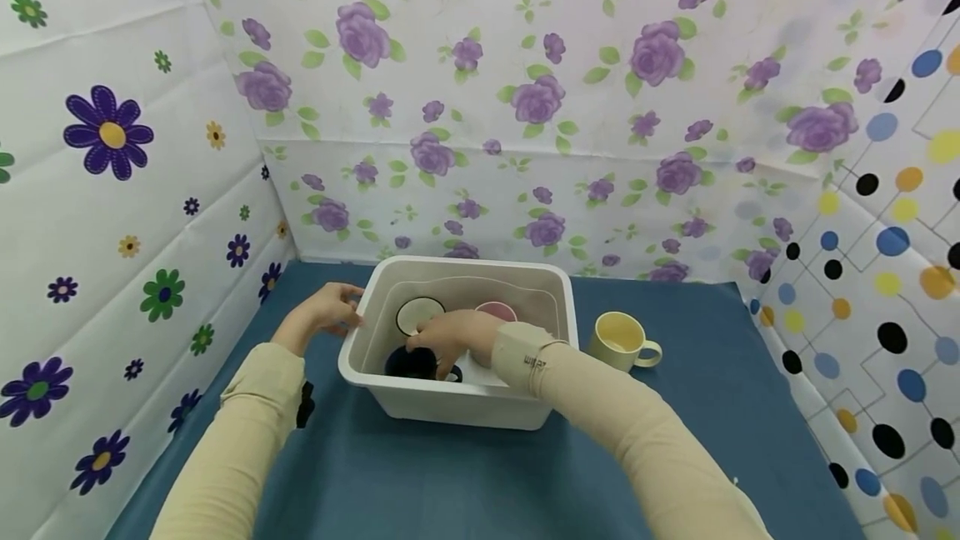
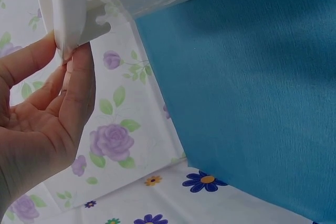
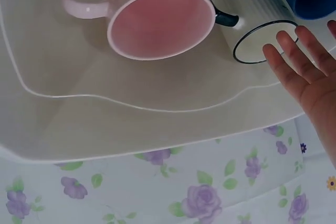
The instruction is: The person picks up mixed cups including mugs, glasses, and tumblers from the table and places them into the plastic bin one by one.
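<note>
Your L hand [image 1: 330,307] has the bin [image 1: 465,408] by its rim, left of centre in the head view: thumb one side, fingers curled on the other, a snug pinch, prob. to steady the bin while you work inside it. Your R hand [image 1: 453,336] is down in the bin, mid-frame, over the blue mug [image 1: 408,363] at the bin's lower left. R wrist view shows those fingers straight & spread, not wrapped round anything; can't tell if the tips touch the mug, & no thumb shows there. Reads as a reach or a let-go, can't say which.

Blue mug: very dark, near black in the head view, clearer blue at upper right of the R wrist view, w/ what looks like its loop handle on the right side. Mouth faces up, so prob. standing upright.

White mug [image 1: 420,315], black-rimmed w/ dark handle, is just behind it, toward the bin's upper left; pink mug [image 1: 497,311] at upper right. Both mouth-up too. Yellow mug [image 1: 618,344] is outside, upright on the mat [image 1: 420,482] right of the bin, handle pointing right.
</note>
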Available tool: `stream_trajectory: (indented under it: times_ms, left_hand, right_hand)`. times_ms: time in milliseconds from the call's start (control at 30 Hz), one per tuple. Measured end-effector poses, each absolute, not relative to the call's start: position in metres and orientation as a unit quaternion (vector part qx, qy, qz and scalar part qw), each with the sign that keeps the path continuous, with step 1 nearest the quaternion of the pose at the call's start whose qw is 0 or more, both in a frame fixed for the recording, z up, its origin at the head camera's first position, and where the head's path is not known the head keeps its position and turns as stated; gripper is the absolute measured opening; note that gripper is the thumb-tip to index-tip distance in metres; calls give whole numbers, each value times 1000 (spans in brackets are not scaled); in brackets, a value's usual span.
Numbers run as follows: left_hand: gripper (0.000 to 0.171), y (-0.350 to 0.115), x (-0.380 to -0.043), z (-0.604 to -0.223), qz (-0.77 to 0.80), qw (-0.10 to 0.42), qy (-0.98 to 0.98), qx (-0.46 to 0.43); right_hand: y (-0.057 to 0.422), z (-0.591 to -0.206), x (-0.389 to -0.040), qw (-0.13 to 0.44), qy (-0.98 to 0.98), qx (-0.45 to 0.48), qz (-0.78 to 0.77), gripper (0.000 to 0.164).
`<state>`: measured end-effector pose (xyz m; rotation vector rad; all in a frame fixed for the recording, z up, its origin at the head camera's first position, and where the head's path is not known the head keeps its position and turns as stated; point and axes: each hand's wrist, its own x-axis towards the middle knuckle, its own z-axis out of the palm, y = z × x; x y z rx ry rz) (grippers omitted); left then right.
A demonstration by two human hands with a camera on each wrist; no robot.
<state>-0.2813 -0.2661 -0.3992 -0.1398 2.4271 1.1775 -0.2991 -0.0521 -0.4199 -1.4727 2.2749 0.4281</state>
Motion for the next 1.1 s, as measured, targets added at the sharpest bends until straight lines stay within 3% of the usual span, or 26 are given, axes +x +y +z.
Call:
stream_trajectory:
  times_ms: [600,1100]
  left_hand:
    - [64,-265,-278,-397,425,216,878,-42]
    - [63,-263,-275,-398,408,206,889,-37]
  right_hand:
    - [-18,-410,-290,204,821,-512,147,49]
    - [12,-395,-286,141,839,-511,121,42]
